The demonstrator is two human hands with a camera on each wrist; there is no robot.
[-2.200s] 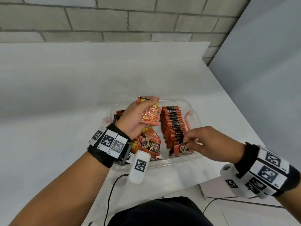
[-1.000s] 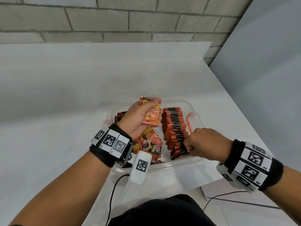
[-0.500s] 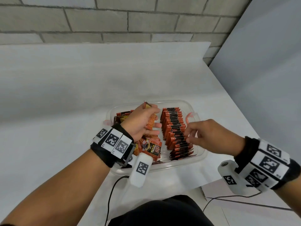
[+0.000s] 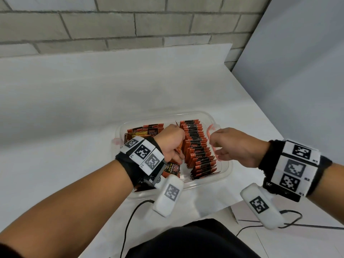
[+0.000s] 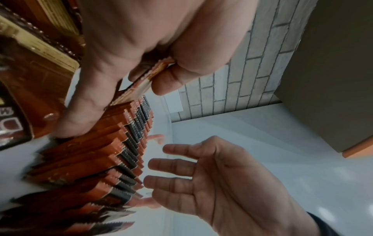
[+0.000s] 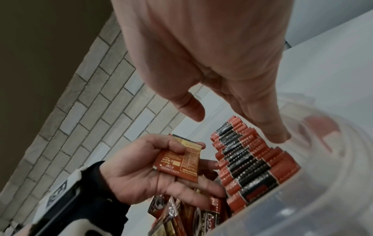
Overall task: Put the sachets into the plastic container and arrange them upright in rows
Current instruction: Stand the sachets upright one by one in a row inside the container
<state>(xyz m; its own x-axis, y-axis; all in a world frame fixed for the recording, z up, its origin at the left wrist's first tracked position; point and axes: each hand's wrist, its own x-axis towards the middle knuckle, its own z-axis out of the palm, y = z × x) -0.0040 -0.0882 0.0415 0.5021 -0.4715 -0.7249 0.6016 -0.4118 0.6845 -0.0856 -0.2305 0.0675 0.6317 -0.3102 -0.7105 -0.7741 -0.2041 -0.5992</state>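
Right hand [image 4: 236, 146] lifted off row, fingers loose, empty | left hand [image 4: 172, 141] lower, pinching sachet [image 6: 178, 162] beside row [image 4: 198, 146] in plastic container [image 4: 226, 164] | risk: nudged front sachets topple.

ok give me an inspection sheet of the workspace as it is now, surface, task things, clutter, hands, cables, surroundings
surface: white table, bare apart from the container.
job's things: clear plastic container near the table's front edge; a row of upright sachets along its right side, the near ones leaning; loose sachets lying flat on its left side.
clutter: nothing seen.
hands: left hand holds a sachet beside the row; right hand empty, fingers relaxed, over the container's right rim.
cables: black cables hang below the table's edge, one under each wrist.
surroundings: grey brick wall behind, plain panel on the right.
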